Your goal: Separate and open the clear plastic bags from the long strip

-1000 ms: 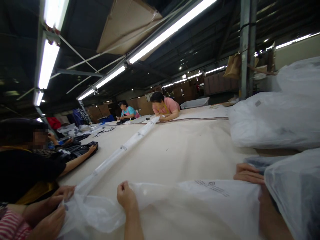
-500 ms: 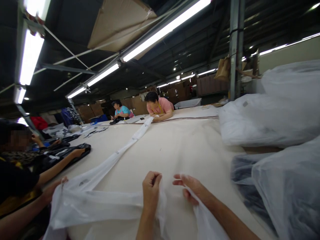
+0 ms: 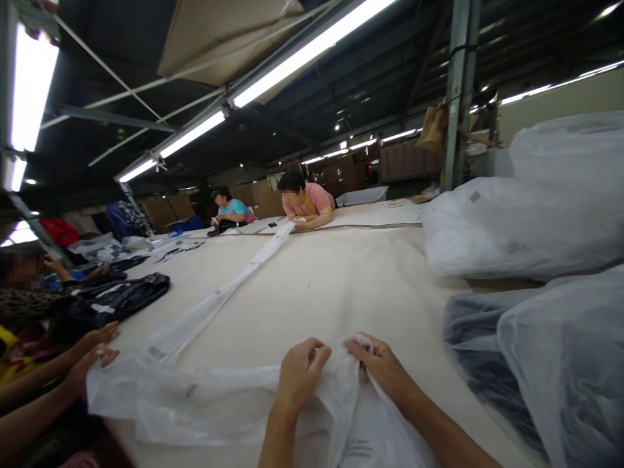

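Newly: right hand (image 3: 383, 370) fingers pinching printed plastic film (image 3: 214, 406) | left hand (image 3: 299, 374) fingers grasping likewise | film bunched toward surface (image 3: 370, 279) near edge

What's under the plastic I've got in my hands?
The pale table runs beneath the plastic. Folds by your left hand and right hand hide whatever lies directly below.

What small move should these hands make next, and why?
Perhaps bring the right hand toward the left hand to gather the plastic: the right pinches a bunched part, the left seems closed on it nearby, and loose folds hang below.
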Demonstrator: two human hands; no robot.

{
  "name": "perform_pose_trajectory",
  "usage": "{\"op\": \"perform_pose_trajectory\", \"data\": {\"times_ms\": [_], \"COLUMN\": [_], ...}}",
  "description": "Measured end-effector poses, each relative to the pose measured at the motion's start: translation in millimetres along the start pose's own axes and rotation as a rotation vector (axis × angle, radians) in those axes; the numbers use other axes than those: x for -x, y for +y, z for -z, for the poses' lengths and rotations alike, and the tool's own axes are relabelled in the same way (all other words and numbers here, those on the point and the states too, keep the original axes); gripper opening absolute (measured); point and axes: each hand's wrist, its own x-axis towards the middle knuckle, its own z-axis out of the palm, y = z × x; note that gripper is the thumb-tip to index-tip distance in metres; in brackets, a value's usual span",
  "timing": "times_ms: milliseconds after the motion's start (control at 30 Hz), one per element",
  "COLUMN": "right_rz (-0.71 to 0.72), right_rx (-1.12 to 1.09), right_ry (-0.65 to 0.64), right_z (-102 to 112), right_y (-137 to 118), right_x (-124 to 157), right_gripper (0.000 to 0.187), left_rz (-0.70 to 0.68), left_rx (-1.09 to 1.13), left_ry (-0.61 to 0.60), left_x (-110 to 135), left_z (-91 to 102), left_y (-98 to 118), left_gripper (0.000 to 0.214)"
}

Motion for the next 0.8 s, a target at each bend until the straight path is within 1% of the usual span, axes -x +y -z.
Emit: {"op": "perform_pose_trajectory", "data": {"times_ms": [33,100,167,233,267,333,400,467,533,600,667,733,800], "right_rz": [-0.002,-0.011,-0.020,-0.049,-0.064,-0.087,-0.091,-0.074,-0.056,-0.046,-0.042,-0.035,-0.025], "right_rx": [-0.061,-0.170,-0.254,-0.337,-0.369,-0.396,-0.382,-0.353,-0.325,-0.316,-0.312,-0.302,-0.287], "right_ry": [0.048,0.143,0.255,0.348,0.381,0.404,0.420,0.468,0.519,0.543,0.550,0.554,0.556], "right_z": [5,16,25,31,32,34,35,35,37,38,39,40,40], "right_y": [0,-3,-6,-10,-12,-14,-15,-15,-15,-16,-17,-17,-17], "right_x": [-2,-6,-9,-11,-11,-12,-12,-12,-12,-12,-12,-13,-13], "right_gripper": [0.039,0.038,0.039,0.041,0.041,0.042,0.041,0.039,0.038,0.038,0.039,0.040,0.040], "left_rz": [0.055,0.126,0.138,0.104,0.079,0.044,0.058,0.095,0.117,0.134,0.140,0.135,0.141], "left_rx": [-0.082,-0.159,-0.158,-0.150,-0.144,-0.106,-0.005,0.105,0.160,0.152,0.117,0.106,0.143], "left_ry": [-0.006,0.021,0.028,0.036,0.057,0.109,0.125,0.100,0.060,0.043,0.055,0.078,0.086], "left_x": [3,7,10,11,11,11,11,10,10,9,7,6,6], "left_z": [11.7,33.6,49.8,58.3,60.1,60.5,59.2,58.1,57.7,57.5,56.9,55.9,54.5], "left_y": [-6,-21,-37,-49,-53,-54,-52,-50,-50,-52,-53,-51,-48], "left_gripper": [0.030,0.026,0.022,0.021,0.022,0.025,0.029,0.034,0.035,0.032,0.030,0.031,0.034]}}
